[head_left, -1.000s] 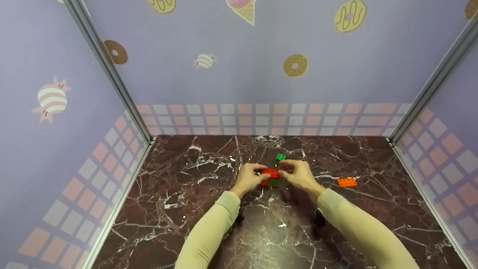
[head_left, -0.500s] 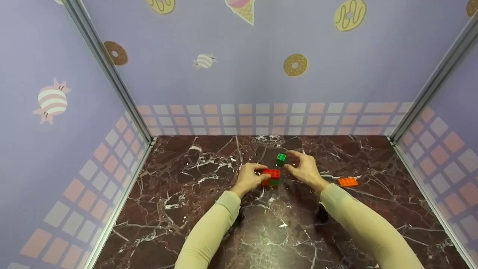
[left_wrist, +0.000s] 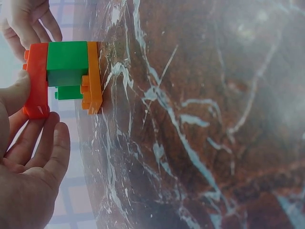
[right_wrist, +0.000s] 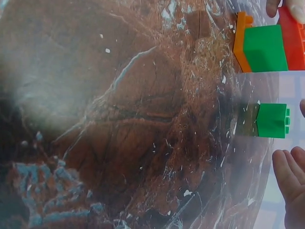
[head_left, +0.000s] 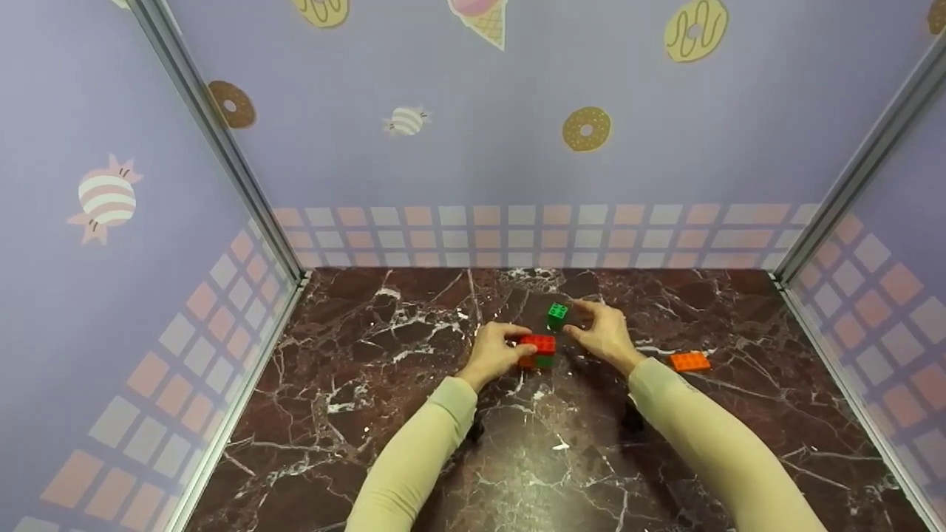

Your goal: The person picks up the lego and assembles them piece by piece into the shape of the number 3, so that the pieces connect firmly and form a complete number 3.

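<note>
A small stack of toy building bricks stands on the marble tabletop. It has a red brick [head_left: 539, 343] on top, a green brick [left_wrist: 67, 62] under one end, and an orange plate [left_wrist: 94, 78] as its base. My left hand [head_left: 494, 355] pinches the red brick, with the thumb at its studded top and the fingers at its end. Behind the stack is a loose green brick [head_left: 558, 313], studs up. Just right of it my right hand [head_left: 604, 332] holds nothing, its fingers spread and thumb apart. In the right wrist view its fingertips [right_wrist: 281, 162] are close to the loose brick.
Another orange plate [head_left: 689, 360] lies on the table to the right of my right hand. The dark marble tabletop [head_left: 399, 436] is bounded by a patterned back wall [head_left: 473, 162] and side walls with metal corner posts.
My right hand has let go of the red brick and moved back and right, beside the loose green brick. My left hand has stayed on the stack.
</note>
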`<state>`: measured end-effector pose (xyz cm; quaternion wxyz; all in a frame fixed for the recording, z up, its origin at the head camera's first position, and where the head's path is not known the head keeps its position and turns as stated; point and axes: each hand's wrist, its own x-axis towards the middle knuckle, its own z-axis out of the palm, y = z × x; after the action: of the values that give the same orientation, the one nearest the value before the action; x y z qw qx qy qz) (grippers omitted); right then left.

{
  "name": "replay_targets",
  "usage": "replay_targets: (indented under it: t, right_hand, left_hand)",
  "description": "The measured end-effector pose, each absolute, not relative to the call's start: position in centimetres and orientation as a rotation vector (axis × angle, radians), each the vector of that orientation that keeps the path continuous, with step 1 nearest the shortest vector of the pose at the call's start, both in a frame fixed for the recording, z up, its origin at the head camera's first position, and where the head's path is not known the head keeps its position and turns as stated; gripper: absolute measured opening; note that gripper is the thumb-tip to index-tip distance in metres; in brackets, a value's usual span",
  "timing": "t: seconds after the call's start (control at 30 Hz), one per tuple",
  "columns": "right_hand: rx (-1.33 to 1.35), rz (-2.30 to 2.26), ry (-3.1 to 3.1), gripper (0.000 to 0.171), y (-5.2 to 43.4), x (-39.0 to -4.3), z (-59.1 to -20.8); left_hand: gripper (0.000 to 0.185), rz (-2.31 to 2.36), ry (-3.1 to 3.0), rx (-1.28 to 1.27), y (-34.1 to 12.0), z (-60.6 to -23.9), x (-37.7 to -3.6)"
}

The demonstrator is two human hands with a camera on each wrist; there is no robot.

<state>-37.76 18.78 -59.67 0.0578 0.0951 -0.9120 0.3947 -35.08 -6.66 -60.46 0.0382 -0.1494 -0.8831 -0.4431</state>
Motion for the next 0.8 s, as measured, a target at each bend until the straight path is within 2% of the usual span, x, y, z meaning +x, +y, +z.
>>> replay_targets:
  t: [0.3, 0.43, 0.8]
  right_hand:
    - [0.296, 1.151, -2.793, 0.066, 18.4, -38.7, -60.4]
    - [0.280, 1.220, -2.784, 0.067, 18.1, -39.1, -60.6]
    - [0.149, 1.257, -2.828, 0.064, 16.6, -40.3, -61.3]
  left_hand:
    - [0.034, -1.345, -2.693, -0.470, -6.8, -60.4, -35.0]
    - [0.033, -1.335, -2.666, -0.493, -6.9, -61.6, -35.7]
    - [0.034, -1.317, -2.738, -0.472, -6.8, -60.2, -35.1]
